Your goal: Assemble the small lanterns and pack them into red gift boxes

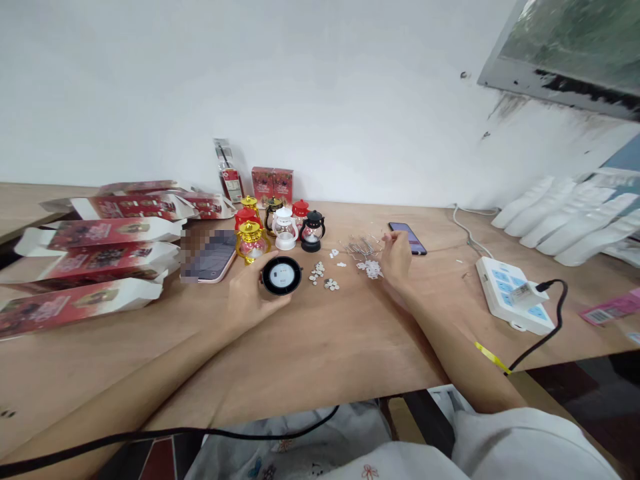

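Observation:
My left hand [247,293] is wrapped round a small black lantern [282,276], its round underside turned up towards me. My right hand [398,257] is raised at the edge of a pile of thin metal wire pieces [363,248], fingers pinched together; what they hold, if anything, is too small to make out. Small white plastic pieces [371,269] lie just below the wires. Small round button cells [317,272] sit in two loose clusters right of the held lantern. Behind it stand several mini lanterns, among them a gold one [251,241], a white one [285,230] and a black one [311,231].
Open red cartons [110,257] fill the table's left side. One phone [213,257] lies beside the lanterns, another phone [407,238] behind my right hand. A power strip [513,293] with a black cable and white curved parts [565,217] are at right. Red boxes [273,185] stand by the wall.

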Demonstrator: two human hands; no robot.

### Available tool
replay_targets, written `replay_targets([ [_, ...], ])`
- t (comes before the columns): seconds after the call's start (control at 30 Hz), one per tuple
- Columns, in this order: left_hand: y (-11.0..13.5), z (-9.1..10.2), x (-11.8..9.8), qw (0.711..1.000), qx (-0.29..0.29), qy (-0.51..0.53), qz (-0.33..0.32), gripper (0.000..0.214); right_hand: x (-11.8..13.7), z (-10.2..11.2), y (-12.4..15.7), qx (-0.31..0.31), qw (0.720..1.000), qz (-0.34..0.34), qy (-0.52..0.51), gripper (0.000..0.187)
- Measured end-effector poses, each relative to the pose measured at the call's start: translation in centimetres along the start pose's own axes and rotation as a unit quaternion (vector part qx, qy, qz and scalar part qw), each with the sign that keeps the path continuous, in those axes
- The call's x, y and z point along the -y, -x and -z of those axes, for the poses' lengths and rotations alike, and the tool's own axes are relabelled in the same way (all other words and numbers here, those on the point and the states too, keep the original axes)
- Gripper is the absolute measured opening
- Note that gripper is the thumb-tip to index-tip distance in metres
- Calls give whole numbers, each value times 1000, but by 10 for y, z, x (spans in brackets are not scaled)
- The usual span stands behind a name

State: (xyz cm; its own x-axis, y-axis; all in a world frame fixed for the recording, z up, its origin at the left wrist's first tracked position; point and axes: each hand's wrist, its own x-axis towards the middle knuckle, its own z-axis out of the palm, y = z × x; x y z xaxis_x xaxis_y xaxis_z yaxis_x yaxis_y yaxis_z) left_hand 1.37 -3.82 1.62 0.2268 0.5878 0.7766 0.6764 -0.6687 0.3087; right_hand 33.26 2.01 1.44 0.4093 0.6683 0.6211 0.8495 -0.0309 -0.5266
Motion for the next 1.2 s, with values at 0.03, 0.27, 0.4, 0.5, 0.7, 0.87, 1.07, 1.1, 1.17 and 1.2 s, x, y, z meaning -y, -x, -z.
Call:
replay_targets([
  [0.03,-1,0,-1,1000,-7,21,11,65,-1,1,-1,-9,999,-9,-44,20],
  [0.27,-5,-8,1,977,8,180,115,58,-6,-8,-2,-3,937,-113,-329,25],
  [0.4,-5,-11,4,967,-3,215,137,56,-11,-13,-6,4,914,-170,-369,25],
  [0.5,-2,-12,7,972,-6,196,133,59,-14,-14,-7,26,912,-182,-365,25],
  [0.7,-5,-10,5,976,-7,180,120,63,-8,-11,-6,96,894,-179,-399,33],
  [0.87,-9,-11,-8,908,3,307,286,61,26,-2,16,227,832,-161,-479,47],
  [1.07,-9,-15,-15,744,4,479,466,56,71,8,69,419,655,-132,-615,41],
  [1.1,-10,-15,-16,727,4,495,476,55,75,8,74,425,648,-129,-619,39],
  [1.17,-11,-14,-16,701,10,515,493,54,78,9,80,424,638,-130,-629,37],
  [1.2,-11,-14,-16,694,15,521,497,53,78,9,81,421,635,-132,-634,37],
])
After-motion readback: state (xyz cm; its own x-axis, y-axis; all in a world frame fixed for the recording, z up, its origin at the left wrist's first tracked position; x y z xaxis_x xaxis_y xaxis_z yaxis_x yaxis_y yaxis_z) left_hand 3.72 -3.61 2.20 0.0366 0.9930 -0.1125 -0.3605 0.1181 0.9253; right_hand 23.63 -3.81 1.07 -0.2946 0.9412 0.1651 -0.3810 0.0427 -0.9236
